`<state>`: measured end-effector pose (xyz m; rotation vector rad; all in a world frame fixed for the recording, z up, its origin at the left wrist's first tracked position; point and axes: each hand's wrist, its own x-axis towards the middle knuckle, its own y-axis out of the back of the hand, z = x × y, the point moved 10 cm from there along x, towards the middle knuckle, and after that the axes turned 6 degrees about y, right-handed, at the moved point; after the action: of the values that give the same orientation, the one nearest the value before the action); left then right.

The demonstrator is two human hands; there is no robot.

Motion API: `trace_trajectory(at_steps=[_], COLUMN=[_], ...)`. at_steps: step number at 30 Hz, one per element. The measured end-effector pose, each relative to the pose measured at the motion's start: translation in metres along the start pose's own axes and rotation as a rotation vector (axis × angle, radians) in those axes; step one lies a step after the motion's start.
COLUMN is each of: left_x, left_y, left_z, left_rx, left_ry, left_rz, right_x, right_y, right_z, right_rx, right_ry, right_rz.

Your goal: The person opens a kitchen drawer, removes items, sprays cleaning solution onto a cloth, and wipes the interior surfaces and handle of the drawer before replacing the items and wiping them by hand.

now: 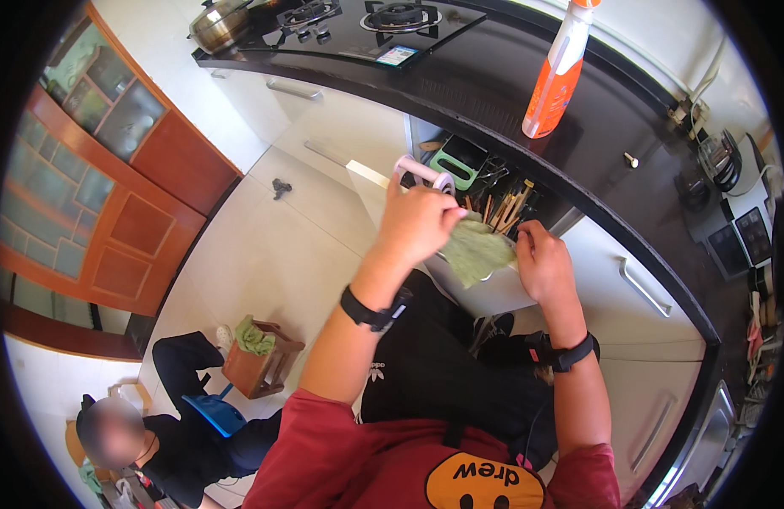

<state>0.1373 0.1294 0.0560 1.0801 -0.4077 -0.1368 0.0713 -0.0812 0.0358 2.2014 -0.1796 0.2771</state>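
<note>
Between my two hands a green cloth [477,251] is stretched by its edges, over the front of a pulled-out drawer under the black counter. My left hand [420,219] pinches its left side, close to a pale pink plastic holder [423,170] whose exact support is hidden by the hand. My right hand [544,257] pinches the opposite corner. Behind the cloth, the drawer holds wooden-handled utensils [509,207], a green-framed kitchen tool [455,167] and metal wire items.
An orange and white spray bottle [551,89] stands on the counter [481,89], right of the gas hob [366,28]. A small white item [631,160] lies farther right. A person [182,439] sits at lower left by a wooden stool [255,366] with a green cloth on it.
</note>
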Motion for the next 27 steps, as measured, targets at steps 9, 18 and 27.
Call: trace_trajectory(at_steps=[9,18,27], left_x=[0.031,0.017,0.014], left_y=[0.102,0.105,0.055], left_z=[-0.16,-0.197,-0.12], left_rx=[-0.074,-0.525,-0.764], left_ry=[0.341,0.359,0.35], left_rz=[0.366,0.579,-0.036], right_x=[-0.001,-0.001,-0.002], right_y=[-0.001,0.001,0.0], right_z=[0.002,0.001,0.003], right_rx=[0.018,0.016,0.026], right_ry=[-0.029,-0.034,-0.052], right_rz=[0.007,0.0,-0.001])
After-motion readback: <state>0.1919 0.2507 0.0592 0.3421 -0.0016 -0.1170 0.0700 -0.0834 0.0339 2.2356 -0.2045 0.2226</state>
